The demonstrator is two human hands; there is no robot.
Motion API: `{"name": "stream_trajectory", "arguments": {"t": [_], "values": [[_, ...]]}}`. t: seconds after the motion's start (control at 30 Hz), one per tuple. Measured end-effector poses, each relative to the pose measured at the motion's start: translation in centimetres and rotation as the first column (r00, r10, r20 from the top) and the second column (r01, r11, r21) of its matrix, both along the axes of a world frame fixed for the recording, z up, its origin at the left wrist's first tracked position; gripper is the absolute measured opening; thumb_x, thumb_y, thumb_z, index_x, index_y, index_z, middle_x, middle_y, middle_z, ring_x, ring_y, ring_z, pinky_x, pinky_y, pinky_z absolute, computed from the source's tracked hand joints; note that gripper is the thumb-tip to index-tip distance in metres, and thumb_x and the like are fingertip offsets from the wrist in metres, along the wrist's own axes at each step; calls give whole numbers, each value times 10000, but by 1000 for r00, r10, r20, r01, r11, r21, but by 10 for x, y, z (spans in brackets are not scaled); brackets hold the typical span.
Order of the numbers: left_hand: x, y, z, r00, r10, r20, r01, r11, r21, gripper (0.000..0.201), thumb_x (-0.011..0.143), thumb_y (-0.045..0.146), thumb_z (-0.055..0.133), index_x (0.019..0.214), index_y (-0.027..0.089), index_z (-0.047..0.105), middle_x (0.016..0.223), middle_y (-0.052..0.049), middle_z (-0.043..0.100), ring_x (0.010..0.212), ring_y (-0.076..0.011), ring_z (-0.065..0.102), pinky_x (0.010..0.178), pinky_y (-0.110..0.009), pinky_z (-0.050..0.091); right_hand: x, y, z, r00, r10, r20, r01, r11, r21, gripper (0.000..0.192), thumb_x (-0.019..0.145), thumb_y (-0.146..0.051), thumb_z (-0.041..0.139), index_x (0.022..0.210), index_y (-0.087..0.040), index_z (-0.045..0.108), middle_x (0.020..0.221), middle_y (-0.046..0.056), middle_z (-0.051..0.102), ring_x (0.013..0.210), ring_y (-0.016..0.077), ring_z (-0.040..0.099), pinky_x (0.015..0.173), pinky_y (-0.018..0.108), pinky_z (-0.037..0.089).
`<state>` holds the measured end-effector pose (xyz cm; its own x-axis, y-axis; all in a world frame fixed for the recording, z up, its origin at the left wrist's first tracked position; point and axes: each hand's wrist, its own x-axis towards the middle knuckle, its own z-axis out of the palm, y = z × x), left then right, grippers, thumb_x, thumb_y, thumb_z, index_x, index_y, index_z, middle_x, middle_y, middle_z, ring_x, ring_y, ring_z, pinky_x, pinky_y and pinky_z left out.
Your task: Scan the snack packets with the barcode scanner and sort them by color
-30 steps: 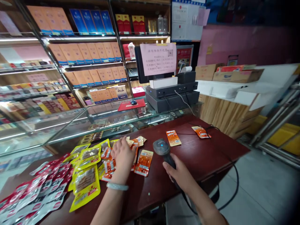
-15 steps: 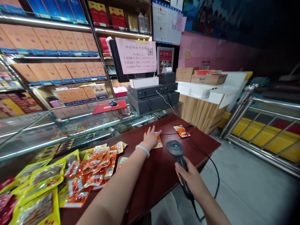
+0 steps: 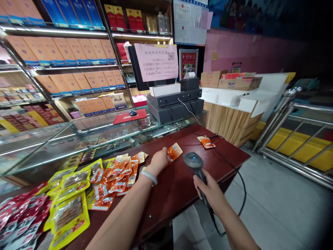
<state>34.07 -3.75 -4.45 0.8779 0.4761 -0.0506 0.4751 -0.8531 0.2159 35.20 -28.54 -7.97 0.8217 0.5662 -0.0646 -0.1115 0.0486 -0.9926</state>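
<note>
A small orange snack packet (image 3: 174, 151), printed with a white label patch, is held by one end just above the dark red worktop (image 3: 182, 180), tilted with its far end raised. Just beside it, a dark grey handheld barcode scanner (image 3: 194, 162) is gripped by its handle, its rounded head turned toward the packet, its black cable trailing off the worktop edge.

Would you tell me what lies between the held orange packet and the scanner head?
Only bare red-brown tabletop shows between the orange packet and the scanner, in the head view.
</note>
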Motion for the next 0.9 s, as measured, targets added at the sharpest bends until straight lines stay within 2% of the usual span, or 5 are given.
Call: {"name": "stream_trajectory", "arguments": {"t": [0.37, 0.5, 0.67, 0.8, 0.9], "values": [[-74, 0, 3, 984, 126, 122, -108, 983, -146, 370, 805, 424, 707, 1045, 205, 528, 1033, -82, 718, 975, -236, 688, 768, -271, 453, -25, 38, 25, 933, 332, 139, -332, 943, -20, 399, 898, -560, 587, 1044, -191, 553, 558, -98, 455, 436, 98, 414, 436, 214, 336], [-105, 16, 24, 954, 283, 102, -283, 959, -14, 459, 828, 442, 674, 1177, 195, 509, 1069, -125, 719, 991, -267, 692, 775, -300, 470, -31, 44, 18, 926, 343, 159, -342, 939, -40, 414, 890, -566, 603, 1046, -186, 554, 563, -97, 457, 439, 96, 416, 439, 215, 341], [-146, 47, 51, 864, 495, 95, -503, 835, 223, 537, 850, 516, 581, 1245, 153, 549, 1177, -189, 681, 1134, -364, 627, 927, -445, 468, -27, 40, 11, 931, 332, 151, -329, 943, -46, 460, 882, -580, 612, 1104, -182, 548, 577, -93, 467, 440, 101, 430, 436, 217, 356], [-135, 50, 47, 805, 540, 243, -593, 728, 345, 770, 816, 504, 632, 1470, 153, 427, 1538, -229, 396, 1432, -418, 324, 1104, -563, 320, -17, 28, 10, 951, 283, 121, -282, 959, -28, 466, 870, -588, 620, 1100, -188, 558, 587, -86, 474, 443, 104, 438, 438, 218, 372], [-88, 26, 34, 872, 396, 286, -475, 824, 308, 773, 829, 540, 629, 1492, 202, 423, 1604, -180, 313, 1485, -384, 238, 1148, -559, 278, -6, 12, 8, 975, 193, 114, -190, 981, -35, 463, 862, -594, 619, 1081, -189, 570, 579, -80, 474, 450, 107, 437, 441, 220, 375]]}}
